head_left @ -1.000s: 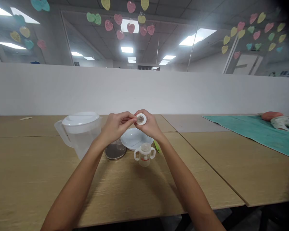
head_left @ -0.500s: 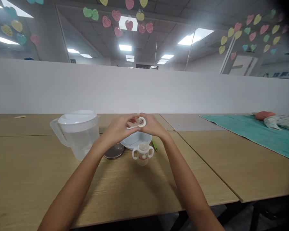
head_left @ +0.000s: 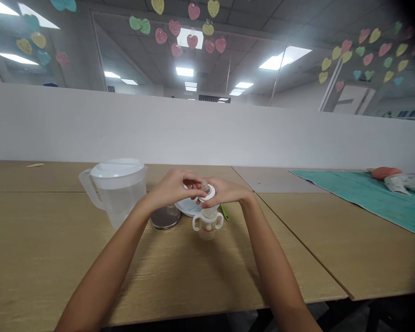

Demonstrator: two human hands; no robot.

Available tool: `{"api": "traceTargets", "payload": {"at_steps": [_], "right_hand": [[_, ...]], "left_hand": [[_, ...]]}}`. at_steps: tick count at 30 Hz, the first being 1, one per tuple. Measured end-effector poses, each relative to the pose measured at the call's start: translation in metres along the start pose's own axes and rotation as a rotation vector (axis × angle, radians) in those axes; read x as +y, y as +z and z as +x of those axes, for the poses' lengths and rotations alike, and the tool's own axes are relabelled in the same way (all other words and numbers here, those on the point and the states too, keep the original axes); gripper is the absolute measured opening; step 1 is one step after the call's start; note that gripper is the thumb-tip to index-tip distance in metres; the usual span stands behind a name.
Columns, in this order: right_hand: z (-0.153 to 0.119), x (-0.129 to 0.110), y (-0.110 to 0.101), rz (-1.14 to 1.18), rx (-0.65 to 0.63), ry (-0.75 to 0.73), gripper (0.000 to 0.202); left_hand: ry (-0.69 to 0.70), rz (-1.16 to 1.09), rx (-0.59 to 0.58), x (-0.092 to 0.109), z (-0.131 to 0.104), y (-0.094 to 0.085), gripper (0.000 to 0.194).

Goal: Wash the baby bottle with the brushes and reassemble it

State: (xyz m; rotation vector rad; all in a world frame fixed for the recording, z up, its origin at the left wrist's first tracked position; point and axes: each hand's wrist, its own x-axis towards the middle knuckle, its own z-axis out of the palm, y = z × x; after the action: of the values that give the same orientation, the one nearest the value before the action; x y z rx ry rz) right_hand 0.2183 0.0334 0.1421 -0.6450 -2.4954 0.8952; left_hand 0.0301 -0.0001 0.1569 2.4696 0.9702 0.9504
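Note:
Both my hands meet over the middle of the wooden table (head_left: pixel 180 272). Between their fingertips is a white screw ring with a clear teat (head_left: pixel 207 190) standing up through it. My left hand (head_left: pixel 174 185) pinches it from the left and my right hand (head_left: pixel 224 190) grips it from the right. Just below them stands a small clear baby bottle with two white handles (head_left: pixel 207 225). A white plate (head_left: pixel 187 207) lies behind the bottle, partly hidden by my hands.
A clear plastic jug with a white lid (head_left: pixel 115 189) stands at the left. A round metal lid (head_left: pixel 165 217) lies beside it. A green utensil (head_left: pixel 224 212) pokes out right of the plate. A teal mat (head_left: pixel 376 196) with baby items lies at the far right.
My hands have come down with the ring and teat, from above the plate to just over the bottle. The ring has turned from facing me to lying flat, teat upward.

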Motion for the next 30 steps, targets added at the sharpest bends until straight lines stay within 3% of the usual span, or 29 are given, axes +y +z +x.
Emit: {"api": "traceTargets", "payload": {"at_steps": [4, 13, 17, 26, 28, 30], "right_hand": [[-0.003, 0.000, -0.001, 0.101, -0.092, -0.024, 0.041], [-0.005, -0.002, -0.001, 0.199, -0.201, -0.004, 0.043], [-0.006, -0.001, 0.000, 0.165, -0.132, -0.021, 0.051], [-0.013, -0.005, -0.007, 0.090, -0.036, -0.049, 0.043], [-0.015, -0.005, -0.010, 0.070, -0.029, -0.033, 0.041], [-0.017, -0.002, -0.012, 0.048, -0.026, -0.023, 0.039]], "left_hand": [[0.029, -0.034, -0.046, 0.003, -0.002, -0.003, 0.022], [0.076, -0.035, -0.032, 0.000, -0.002, -0.005, 0.019], [0.106, -0.051, 0.019, -0.001, -0.002, -0.004, 0.017], [0.110, -0.005, 0.290, 0.003, -0.003, 0.002, 0.020], [0.066, 0.021, 0.287, 0.001, -0.003, -0.001, 0.021], [0.003, 0.043, 0.179, -0.004, -0.003, -0.006, 0.022]]}}
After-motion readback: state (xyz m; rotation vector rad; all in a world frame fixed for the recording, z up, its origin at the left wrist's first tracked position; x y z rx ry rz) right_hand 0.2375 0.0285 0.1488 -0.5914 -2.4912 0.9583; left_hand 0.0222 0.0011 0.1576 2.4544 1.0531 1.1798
